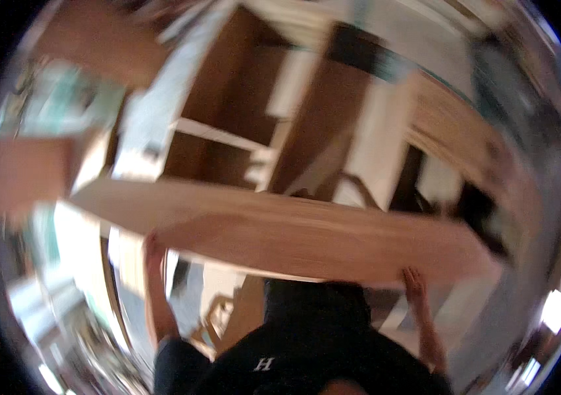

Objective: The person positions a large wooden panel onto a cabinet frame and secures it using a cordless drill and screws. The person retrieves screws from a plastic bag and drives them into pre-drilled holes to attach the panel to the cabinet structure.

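A long wooden board (287, 230) stretches across the view in front of my body, its left end a little farther away than its right. My left hand (155, 246) is closed on its near edge toward the left end, with most of the fingers hidden beneath. Nearer the right end, my right hand (415, 283) grips the same edge, fingertips showing against the wood. The whole picture is smeared by motion. Beyond the board's far edge lies an open brown wooden cabinet box (224, 135) with a divider.
A stack of light wooden boards (455, 122) lies at the far right. Brown panels (27, 178) stand at the left, and another brown panel (103, 43) is at the far left. A small wooden frame-like piece (218, 318) shows below the board, near my left arm.
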The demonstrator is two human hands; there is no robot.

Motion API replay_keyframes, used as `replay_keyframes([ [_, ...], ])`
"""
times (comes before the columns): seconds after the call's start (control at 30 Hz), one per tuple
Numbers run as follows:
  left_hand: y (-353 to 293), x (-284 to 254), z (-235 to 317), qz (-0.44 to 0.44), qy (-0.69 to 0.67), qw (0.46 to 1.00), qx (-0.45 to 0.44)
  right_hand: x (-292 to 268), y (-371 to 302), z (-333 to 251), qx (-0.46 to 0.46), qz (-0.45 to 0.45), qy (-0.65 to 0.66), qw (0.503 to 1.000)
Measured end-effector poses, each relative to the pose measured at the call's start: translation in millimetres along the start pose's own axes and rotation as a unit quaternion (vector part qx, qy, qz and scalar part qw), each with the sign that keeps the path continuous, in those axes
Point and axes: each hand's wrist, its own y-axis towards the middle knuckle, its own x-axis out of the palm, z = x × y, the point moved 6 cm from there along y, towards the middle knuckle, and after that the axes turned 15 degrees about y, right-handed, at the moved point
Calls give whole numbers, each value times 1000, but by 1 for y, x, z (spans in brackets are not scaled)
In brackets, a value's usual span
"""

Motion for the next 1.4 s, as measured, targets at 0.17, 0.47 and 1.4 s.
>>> replay_keyframes([
  [0.17, 12, 111, -41, 140, 261, 940, -171, -82, 19, 8, -85, 29, -16, 996],
  [0.47, 21, 344, -64, 32, 450, 878, -159, -115, -69, 132, -4, 26, -101, 995],
  [1.4, -160, 869, -326, -2, 503, 858, -105, -352, -350, 728, 148, 100, -142, 974],
])
